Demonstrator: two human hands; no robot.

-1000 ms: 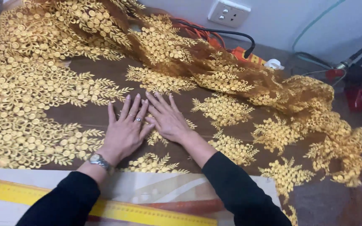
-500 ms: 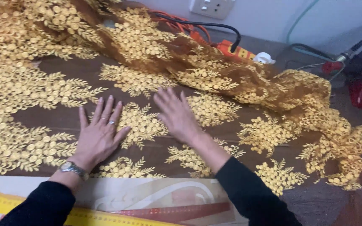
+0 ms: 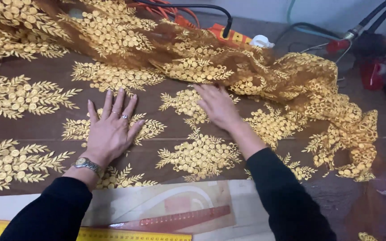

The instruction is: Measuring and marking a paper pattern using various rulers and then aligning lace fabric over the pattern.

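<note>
The brown net lace with gold sequin embroidery is spread across mid-frame. It is pressed flat by the left hand and right hand, both splayed wide and holding nothing. The hands have been drawn apart since a second ago, so the lace between them is being smoothed outward.

Yellow ruler laid along near edge, curved ruler beside it; black cable, orange power strip seen behind.

Left hand and right hand slid apart, flat on brown gold-embroidered lace fabric; earlier touching.
</note>
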